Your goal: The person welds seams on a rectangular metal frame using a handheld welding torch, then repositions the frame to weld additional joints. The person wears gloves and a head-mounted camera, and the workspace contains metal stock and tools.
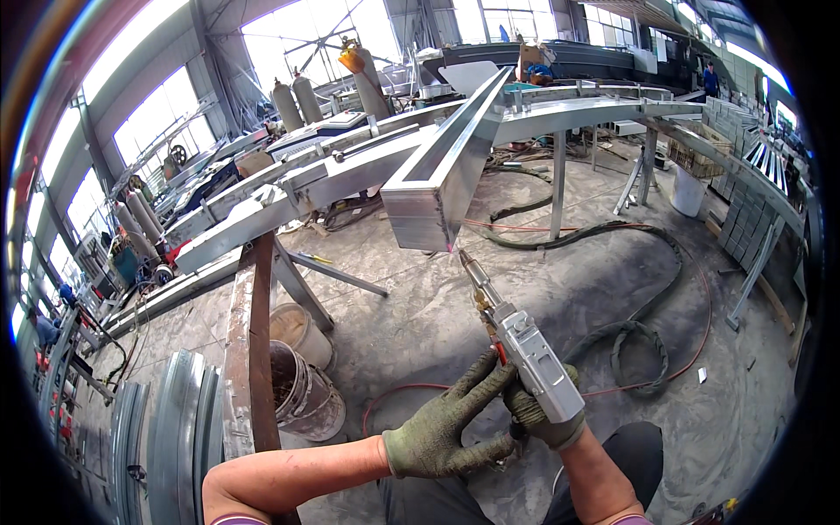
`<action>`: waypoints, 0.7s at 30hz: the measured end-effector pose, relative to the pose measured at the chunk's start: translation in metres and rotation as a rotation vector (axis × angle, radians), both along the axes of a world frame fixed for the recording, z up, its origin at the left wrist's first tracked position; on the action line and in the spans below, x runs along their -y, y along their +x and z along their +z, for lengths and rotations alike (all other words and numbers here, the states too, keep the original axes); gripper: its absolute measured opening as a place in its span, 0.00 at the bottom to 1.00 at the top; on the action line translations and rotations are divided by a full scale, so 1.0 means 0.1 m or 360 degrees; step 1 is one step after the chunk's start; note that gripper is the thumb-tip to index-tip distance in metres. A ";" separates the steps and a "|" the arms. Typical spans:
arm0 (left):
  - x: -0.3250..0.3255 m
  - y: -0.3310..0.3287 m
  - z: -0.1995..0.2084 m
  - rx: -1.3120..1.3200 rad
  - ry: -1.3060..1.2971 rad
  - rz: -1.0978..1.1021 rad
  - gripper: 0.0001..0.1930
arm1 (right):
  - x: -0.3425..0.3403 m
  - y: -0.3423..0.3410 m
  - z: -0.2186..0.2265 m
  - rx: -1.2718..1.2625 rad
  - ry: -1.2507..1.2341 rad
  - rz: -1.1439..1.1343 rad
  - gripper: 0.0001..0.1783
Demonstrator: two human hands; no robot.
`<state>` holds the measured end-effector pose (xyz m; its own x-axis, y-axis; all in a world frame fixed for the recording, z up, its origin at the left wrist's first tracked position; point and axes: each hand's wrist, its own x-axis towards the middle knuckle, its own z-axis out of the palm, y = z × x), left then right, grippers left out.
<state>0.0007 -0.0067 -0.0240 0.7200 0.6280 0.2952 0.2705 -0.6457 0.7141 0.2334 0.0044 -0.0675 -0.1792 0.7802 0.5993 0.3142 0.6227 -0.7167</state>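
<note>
Low in the frame, the right hand (549, 415) held a tool (539, 357), the left hand (448, 423) spread wide beside it

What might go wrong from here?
The tool has its tip apparently near the beam, so a slip might knock them together.
The forearms are bare above the gloves, so any heat or sparks could burn them.
The hose lies looped on the floor and might trip someone.

No lettering, label, number or sign can be made out clearly enough to read.
</note>
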 end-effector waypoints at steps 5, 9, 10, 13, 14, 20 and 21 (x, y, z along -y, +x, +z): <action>0.00 0.00 0.01 -0.0003 0.0021 0.0038 0.54 | -0.01 -0.02 -0.01 -0.0083 -0.0083 0.0025 0.10; 0.00 0.00 0.02 -0.0010 0.0043 0.0054 0.54 | -0.03 -0.04 0.00 -0.0082 -0.0031 0.0031 0.09; 0.00 -0.01 0.02 -0.0011 0.0038 0.0057 0.54 | -0.05 -0.04 0.00 -0.0058 0.0022 0.0025 0.09; 0.00 -0.01 0.03 -0.0007 0.0029 0.0062 0.54 | -0.06 -0.04 0.01 -0.0029 0.0074 0.0013 0.09; 0.00 -0.01 0.03 -0.0002 0.0029 0.0064 0.55 | -0.06 -0.05 0.01 -0.0036 0.0064 0.0017 0.09; 0.01 -0.02 0.02 0.0020 -0.0002 0.0076 0.54 | -0.07 -0.06 0.00 -0.0042 0.0078 0.0032 0.09; 0.01 -0.02 0.02 0.0027 -0.0011 0.0077 0.54 | -0.07 -0.06 0.00 -0.0043 0.0063 0.0038 0.09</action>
